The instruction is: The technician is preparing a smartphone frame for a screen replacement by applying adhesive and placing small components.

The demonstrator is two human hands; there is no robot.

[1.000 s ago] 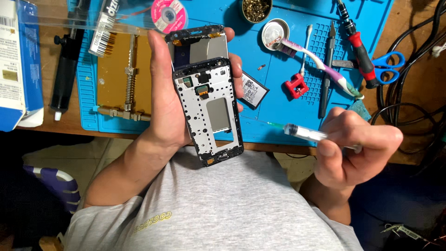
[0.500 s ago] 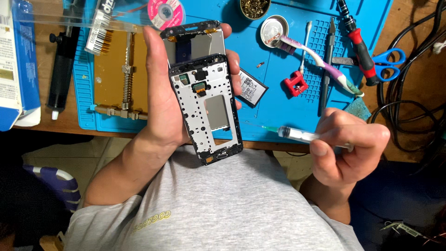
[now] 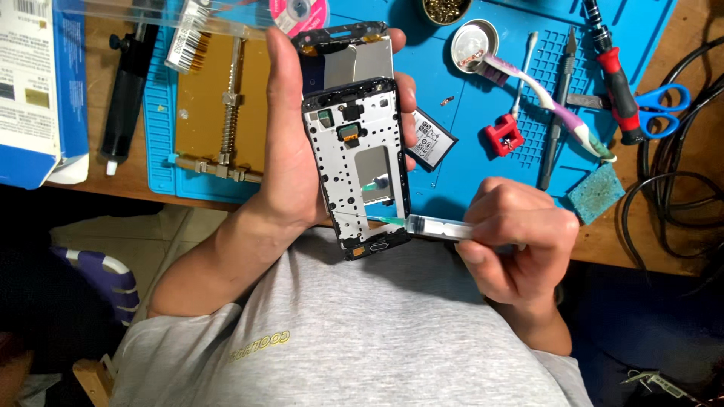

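- Nearest: right hand (image 3: 516, 241), low and to the right, fingers (image 3: 483, 260) closed round a clear syringe (image 3: 437, 227).
- Syringe lying almost level, long axis running right to left, thin needle (image 3: 360, 218) pointing left across the lower part of the phone frame (image 3: 360, 166); tip over or on the frame's lower left edge, contact too fine to tell.
- Just left and above: left hand (image 3: 290, 143) holding the frame upright off the desk (image 3: 128, 177), palm behind, thumb along the left edge, fingertips (image 3: 407, 120) curled over the right edge.
- Frame's long axis running top to bottom, so needle crossing it nearly square; a second phone part (image 3: 354, 49) stacked behind, showing above.
- Farther, on the blue mat (image 3: 460, 177): small battery (image 3: 430, 142) just right of the frame, red tool (image 3: 503, 138), toothbrush (image 3: 550, 102), round tin (image 3: 475, 41), screwdriver (image 3: 615, 71), scissors (image 3: 664, 102), sponge (image 3: 596, 192).
- Farthest left: brass holder (image 3: 215, 113), black pump (image 3: 124, 98), white and blue box (image 3: 34, 83).
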